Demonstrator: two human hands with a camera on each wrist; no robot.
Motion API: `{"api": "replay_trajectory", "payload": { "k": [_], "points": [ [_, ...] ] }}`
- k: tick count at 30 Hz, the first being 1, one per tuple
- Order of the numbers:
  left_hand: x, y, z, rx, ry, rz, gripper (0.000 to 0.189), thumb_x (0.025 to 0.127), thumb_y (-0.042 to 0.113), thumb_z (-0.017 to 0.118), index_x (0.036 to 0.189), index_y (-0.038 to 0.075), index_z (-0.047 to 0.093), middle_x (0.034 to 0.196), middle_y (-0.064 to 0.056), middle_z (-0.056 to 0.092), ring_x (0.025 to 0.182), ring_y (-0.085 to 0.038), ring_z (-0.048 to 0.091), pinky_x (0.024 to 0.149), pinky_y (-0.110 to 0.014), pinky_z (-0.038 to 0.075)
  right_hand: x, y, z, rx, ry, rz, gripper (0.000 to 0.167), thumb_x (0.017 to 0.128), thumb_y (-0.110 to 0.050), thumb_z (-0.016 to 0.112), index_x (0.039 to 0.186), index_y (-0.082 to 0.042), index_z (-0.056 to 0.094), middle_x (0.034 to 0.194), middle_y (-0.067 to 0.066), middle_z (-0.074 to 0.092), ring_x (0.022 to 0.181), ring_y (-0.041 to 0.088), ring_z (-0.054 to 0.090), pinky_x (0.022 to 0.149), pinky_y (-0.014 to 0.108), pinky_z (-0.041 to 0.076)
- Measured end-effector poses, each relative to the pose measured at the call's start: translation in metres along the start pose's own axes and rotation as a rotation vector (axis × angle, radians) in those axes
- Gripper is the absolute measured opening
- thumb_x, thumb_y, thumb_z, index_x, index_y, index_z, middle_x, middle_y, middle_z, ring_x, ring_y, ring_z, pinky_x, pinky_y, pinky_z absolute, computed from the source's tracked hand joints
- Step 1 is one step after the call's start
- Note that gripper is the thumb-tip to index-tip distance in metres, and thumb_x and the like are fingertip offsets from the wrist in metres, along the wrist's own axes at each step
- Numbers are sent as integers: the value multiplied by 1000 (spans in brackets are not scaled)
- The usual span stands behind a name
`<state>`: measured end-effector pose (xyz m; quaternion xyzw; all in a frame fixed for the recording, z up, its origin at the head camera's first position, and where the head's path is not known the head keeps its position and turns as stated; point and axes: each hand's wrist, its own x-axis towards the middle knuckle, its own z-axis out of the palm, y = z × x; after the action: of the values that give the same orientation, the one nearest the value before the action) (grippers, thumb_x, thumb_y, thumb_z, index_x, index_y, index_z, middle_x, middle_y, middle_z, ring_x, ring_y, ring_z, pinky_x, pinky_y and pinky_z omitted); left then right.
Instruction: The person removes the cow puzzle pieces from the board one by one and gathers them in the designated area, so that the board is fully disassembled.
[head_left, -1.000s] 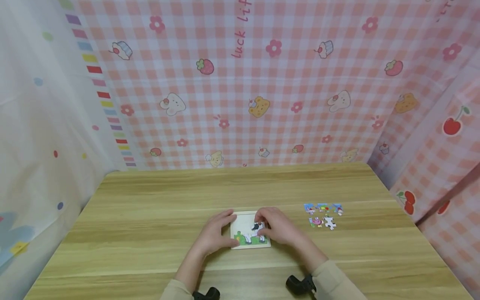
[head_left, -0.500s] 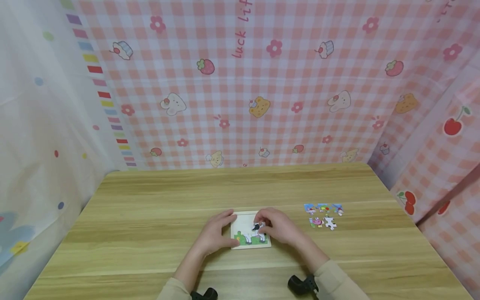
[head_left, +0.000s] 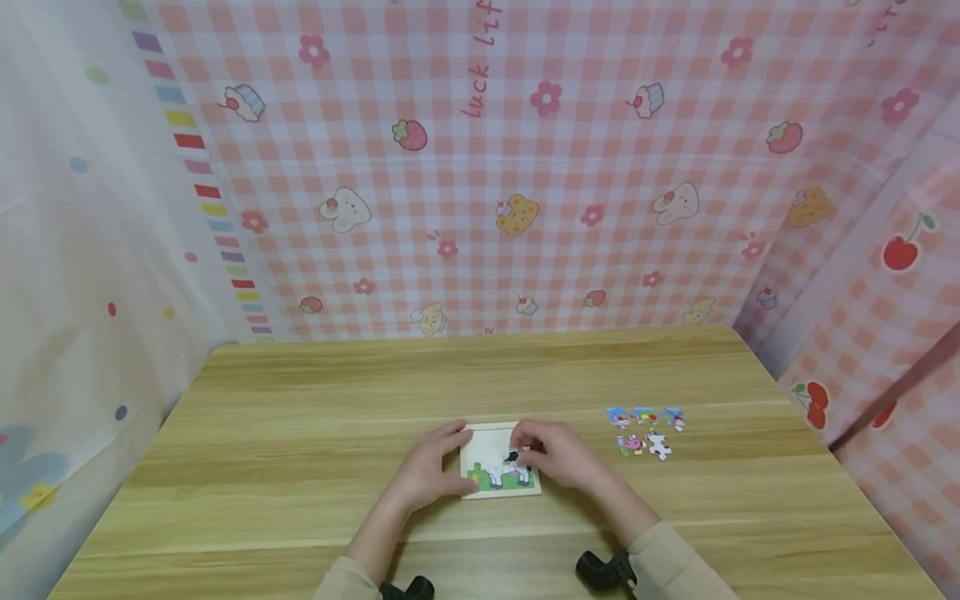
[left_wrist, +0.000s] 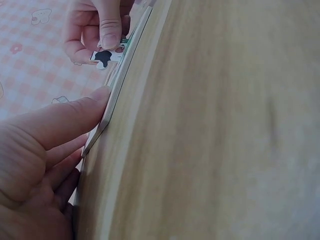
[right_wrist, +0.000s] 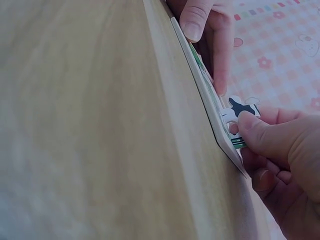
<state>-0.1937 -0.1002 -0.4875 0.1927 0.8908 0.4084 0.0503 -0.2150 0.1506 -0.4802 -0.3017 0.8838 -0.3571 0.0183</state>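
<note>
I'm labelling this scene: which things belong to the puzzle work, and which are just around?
In the job:
puzzle board
black-and-white piece, pinched in the right fingers
loose puzzle pieces, right of the board

Just around:
table
checked cloth
black object near each sleeve

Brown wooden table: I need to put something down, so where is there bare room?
Free: the brown wooden table left of the left hand, and between the pale square puzzle board and pink-checked cloth. Crowded: the board, flanked by that hand and the right hand, and further right, where small colourful jigsaw pieces lie.
</note>
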Motion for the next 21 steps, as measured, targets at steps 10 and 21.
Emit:
{"api": "replay_trajectory", "payload": {
  "k": [10, 21],
  "points": [
    [0, -1, 0, 10, -3, -3, 73, 74, 19, 87, 137, -1, 56, 152, -15, 42, 139, -42, 33, 112, -60, 25, 0, -1, 1, -6, 5, 14, 16, 89, -8, 72, 91, -19, 62, 80, -14, 59, 74, 7, 54, 69, 27, 49],
    [0, -1, 1, 9, -7, -6, 73, 76, 20, 86, 139, 0, 55, 153, -13, 42, 140, -41, 32, 113, -60, 25, -7, 0, -5, 72, 49, 25, 13, 90, -8, 72, 92, -17, 63, 79, -12, 61, 74, 7, 55, 70, 27, 49]
  ]
}}
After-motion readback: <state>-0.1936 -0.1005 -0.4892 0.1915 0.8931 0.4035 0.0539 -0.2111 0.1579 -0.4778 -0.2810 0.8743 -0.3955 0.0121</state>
